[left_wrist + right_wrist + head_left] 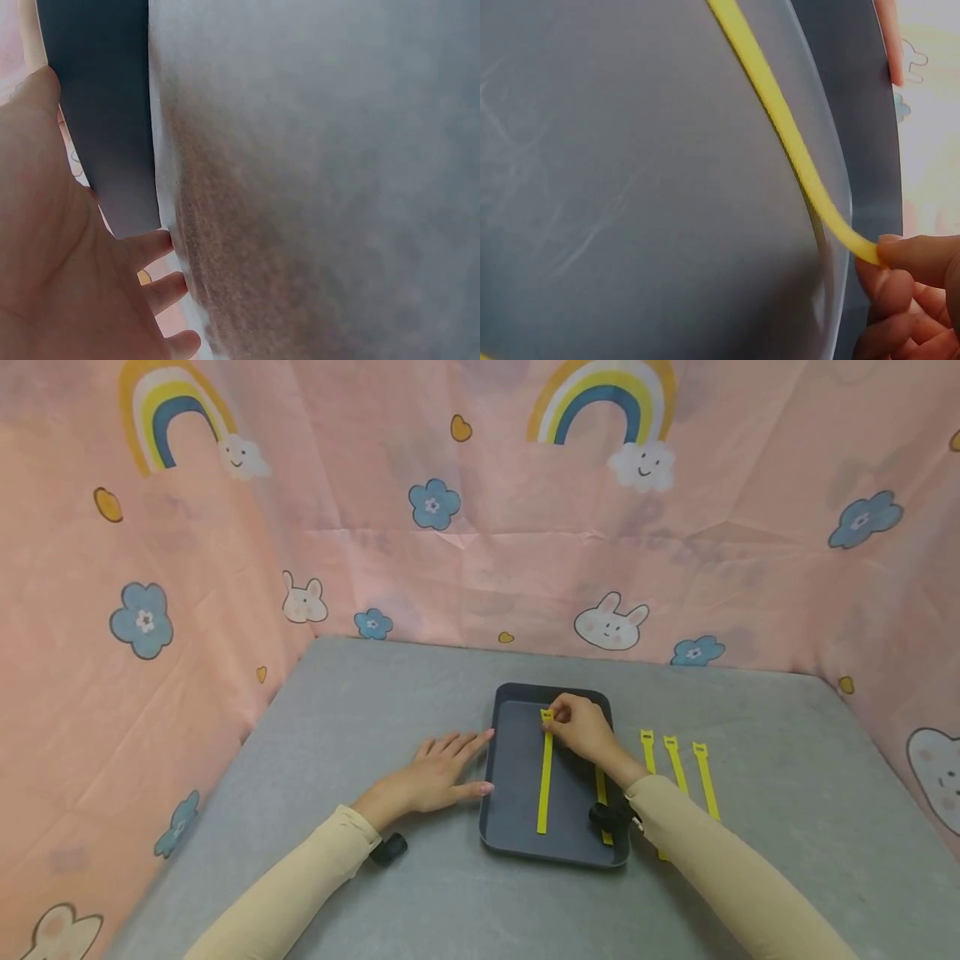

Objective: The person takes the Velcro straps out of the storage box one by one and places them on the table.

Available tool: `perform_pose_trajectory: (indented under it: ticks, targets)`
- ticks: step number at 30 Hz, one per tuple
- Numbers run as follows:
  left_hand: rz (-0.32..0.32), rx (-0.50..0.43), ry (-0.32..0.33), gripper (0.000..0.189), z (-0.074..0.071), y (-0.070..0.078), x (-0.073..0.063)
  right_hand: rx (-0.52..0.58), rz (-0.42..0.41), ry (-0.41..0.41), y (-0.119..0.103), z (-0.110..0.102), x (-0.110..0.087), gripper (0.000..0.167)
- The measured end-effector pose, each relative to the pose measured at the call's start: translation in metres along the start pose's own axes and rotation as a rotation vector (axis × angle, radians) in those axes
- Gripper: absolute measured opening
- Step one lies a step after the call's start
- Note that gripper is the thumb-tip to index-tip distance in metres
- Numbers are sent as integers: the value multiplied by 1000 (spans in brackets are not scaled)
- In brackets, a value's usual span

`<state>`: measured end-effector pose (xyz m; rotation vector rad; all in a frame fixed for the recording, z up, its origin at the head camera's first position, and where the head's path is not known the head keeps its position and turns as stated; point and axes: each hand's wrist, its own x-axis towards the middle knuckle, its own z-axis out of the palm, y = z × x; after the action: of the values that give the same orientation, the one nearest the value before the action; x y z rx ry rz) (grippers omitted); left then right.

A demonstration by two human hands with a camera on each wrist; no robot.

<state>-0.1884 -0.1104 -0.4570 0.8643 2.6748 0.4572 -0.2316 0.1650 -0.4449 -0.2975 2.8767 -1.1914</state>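
Note:
My right hand (588,727) pinches the slotted top end of a yellow cable strap (545,785) between thumb and fingertips. In the right wrist view this strap (780,124) bends up from the tray floor to the fingers. The dark grey rectangular tray (510,827) lies under it. A second yellow strap (602,785) is in the tray's right part, partly covered by my right wrist. My left hand (435,777) is spread at the tray's left side, with thumb and index fingertips touching its wall (112,120).
To the right of the tray, three more yellow straps, one nearest the tray (648,752), a middle one (675,760) and an outer one (705,777), lie side by side on the grey table (810,827). A pink patterned curtain (510,577) encloses the table's back and sides.

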Motion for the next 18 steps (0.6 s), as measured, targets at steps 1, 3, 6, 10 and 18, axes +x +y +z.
perform_pose_trajectory:
  ticks: [1,3,6,10,18]
  targets:
    - [2,-1,0,83,1,-1,1,8,1,-2,0,0,0,14]
    - [12,-2,10,83,1,-1,1,20,-2,-2,-1,-1,0,17]
    - [18,-5,16,83,1,-1,0,27,-11,6,-2,-2,-2,22]
    - [16,-9,15,84,-1,1,0,23,-36,29,-3,-4,-3,22]
    - [12,3,13,83,0,1,-1,21,-57,49,-10,-8,-6,20]
